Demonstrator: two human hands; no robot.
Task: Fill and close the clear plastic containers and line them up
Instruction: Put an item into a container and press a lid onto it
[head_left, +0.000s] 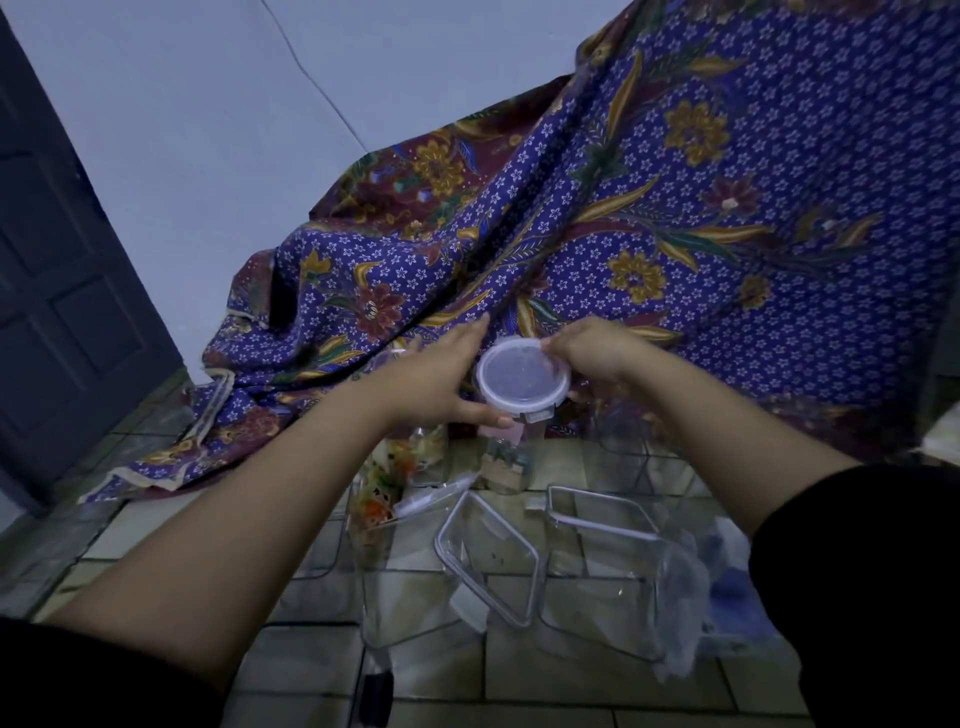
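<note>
I hold a round clear container (522, 375) with a white-rimmed lid above the floor, its lid facing me. My left hand (436, 382) grips its left side, thumb under the rim. My right hand (589, 351) pinches the lid's upper right edge. Below, on the tiled floor, stand a tall clear container (387, 499) holding colourful pieces, a small container (506, 465) with brownish contents, and two open rectangular clear containers (602, 566). A rectangular lid (488, 556) leans tilted between them.
A blue floral cloth (675, 208) drapes over something behind the containers. A dark door (62, 291) stands at the left. A crumpled plastic bag (727, 582) lies at the right of the containers. The tiled floor (519, 670) extends toward me.
</note>
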